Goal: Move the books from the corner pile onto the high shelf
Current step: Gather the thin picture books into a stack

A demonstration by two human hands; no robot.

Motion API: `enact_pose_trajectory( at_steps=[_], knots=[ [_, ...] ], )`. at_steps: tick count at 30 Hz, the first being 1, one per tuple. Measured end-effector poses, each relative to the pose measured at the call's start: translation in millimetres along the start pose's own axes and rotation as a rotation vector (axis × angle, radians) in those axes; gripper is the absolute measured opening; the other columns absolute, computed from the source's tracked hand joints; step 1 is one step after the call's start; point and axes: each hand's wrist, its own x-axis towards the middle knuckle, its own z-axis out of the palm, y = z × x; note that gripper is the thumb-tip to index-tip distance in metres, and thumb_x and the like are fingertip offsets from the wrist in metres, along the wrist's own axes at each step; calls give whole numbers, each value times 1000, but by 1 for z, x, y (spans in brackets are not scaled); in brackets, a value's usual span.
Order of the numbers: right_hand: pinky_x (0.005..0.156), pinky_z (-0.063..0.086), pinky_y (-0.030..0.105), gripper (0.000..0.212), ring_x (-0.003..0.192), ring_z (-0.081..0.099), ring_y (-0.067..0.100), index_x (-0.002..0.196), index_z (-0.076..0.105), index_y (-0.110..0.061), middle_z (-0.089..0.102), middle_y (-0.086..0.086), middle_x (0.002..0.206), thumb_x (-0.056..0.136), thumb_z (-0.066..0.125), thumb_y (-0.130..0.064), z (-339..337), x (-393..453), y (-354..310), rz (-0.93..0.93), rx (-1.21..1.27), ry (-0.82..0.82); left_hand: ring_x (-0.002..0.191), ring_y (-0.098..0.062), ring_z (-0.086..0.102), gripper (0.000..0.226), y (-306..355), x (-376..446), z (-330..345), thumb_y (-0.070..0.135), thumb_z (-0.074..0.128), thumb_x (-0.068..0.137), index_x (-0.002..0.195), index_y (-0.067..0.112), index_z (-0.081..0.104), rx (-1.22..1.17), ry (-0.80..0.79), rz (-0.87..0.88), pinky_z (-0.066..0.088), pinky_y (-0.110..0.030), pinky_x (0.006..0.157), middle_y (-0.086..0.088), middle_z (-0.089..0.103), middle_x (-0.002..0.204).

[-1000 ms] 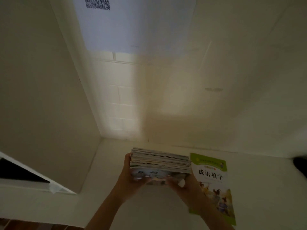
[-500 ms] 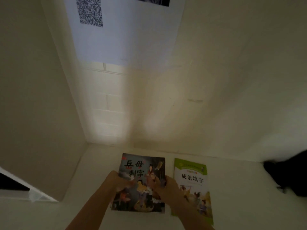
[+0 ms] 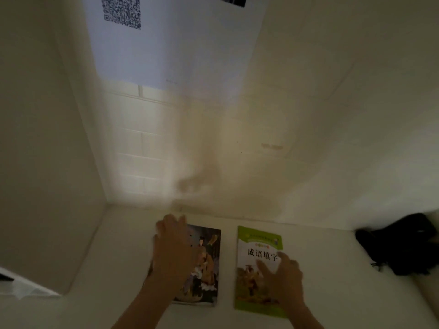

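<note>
Count: two books in view, both flat on the white shelf (image 3: 332, 293) in the lower centre of the frame, side by side with a bare strip of shelf between them. One dark illustrated book (image 3: 206, 264), left of centre; it may be the top of a stack, thickness not readable from this angle. One green-bordered book (image 3: 257, 241), right of centre, cover printed with four Chinese characters.

Two hands in view. Left hand (image 3: 172, 252): laid palm-down over the left half of the dark illustrated book, fingers (image 3: 169, 224) straight and slightly spread, reaching past the book's far edge. No curl round the book visible.

Right hand (image 3: 283, 279): over the lower right part of the green-bordered book, fingers (image 3: 263, 267) extended and apart, lying on or just above the cover; contact cannot be told, blurred.

Other: one black object (image 3: 403, 245), far right on the shelf, well apart from the books. One white sheet (image 3: 178, 43) with a QR code (image 3: 121, 11) on the wall, upper left.
</note>
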Motion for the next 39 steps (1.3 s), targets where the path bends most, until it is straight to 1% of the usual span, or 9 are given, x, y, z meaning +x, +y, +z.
enact_pose_trajectory(
  at_steps=[4, 10, 13, 16, 20, 28, 33, 36, 39],
  knots=[
    [105, 37, 41, 104, 128, 40, 34, 144, 21, -6, 37, 18, 137, 71, 72, -61, 2, 8, 33, 256, -117, -124, 107, -13, 52, 34, 58, -21, 30, 28, 60, 91, 124, 24, 51, -502, -272, 269, 45, -27, 95, 7, 43, 117],
    [95, 47, 38, 105, 113, 55, 33, 129, 38, -5, 50, 17, 127, 50, 88, -53, 16, 15, 42, 286, 74, -98, 140, -30, 20, 77, 96, -36, 87, 33, 54, 92, 151, 13, 8, -367, -655, 69, 21, -39, 117, -11, 17, 150],
    [78, 57, 37, 92, 85, 66, 25, 103, 62, -5, 69, 8, 96, 37, 87, -65, 19, 26, 57, 282, 144, -165, 131, -27, 38, 81, 106, -30, 99, 31, 64, 85, 148, 12, 18, -568, -642, -154, 36, -37, 111, -9, 34, 142],
    [80, 53, 37, 46, 83, 63, 25, 96, 65, -4, 68, 13, 96, 77, 76, -44, 10, 13, 46, 277, 263, -151, 112, -21, 56, 58, 108, -23, 96, 27, 67, 84, 132, 11, 38, -753, -626, -283, 51, -31, 93, -6, 55, 126],
    [73, 49, 31, 25, 82, 60, 25, 99, 60, -5, 63, 12, 93, 98, 51, -28, -3, -2, 20, 124, 370, -95, 106, -14, 57, 30, 86, -15, 62, 16, 53, 96, 125, 16, 46, -822, -403, -152, 49, -14, 76, 2, 56, 117],
    [72, 47, 23, 10, 78, 61, 10, 88, 65, -27, 68, -5, 84, 90, 64, -38, 34, -49, -74, -231, 261, -179, 104, -18, 57, 43, -24, -7, -7, 37, 59, 90, 124, 13, 48, -258, -111, -160, 49, -25, 82, -4, 58, 115],
    [76, 51, 23, 32, 78, 61, 9, 92, 59, -27, 67, -4, 93, 74, 77, -47, 49, -58, -68, -207, 191, -188, 117, -21, 38, 64, -33, -22, -8, 55, 60, 83, 130, 19, 34, 29, -135, -250, 41, -30, 92, -3, 38, 125],
    [88, 46, 31, 78, 107, 56, 24, 125, 44, -23, 49, 8, 122, 63, 85, -48, 53, -51, -66, -193, 189, -153, 129, -31, 28, 97, -44, -19, -2, 54, 67, 78, 145, 13, 11, -211, -222, -387, 37, -39, 102, -12, 23, 138],
    [101, 45, 34, 108, 120, 55, 26, 149, 22, -10, 50, 11, 137, 67, 83, -48, 53, -40, -73, -28, 283, -379, 137, -37, 23, 107, -53, -12, 1, 62, 61, 80, 147, 2, 3, -353, -403, -495, 25, -42, 111, -21, 19, 146]
  ],
)
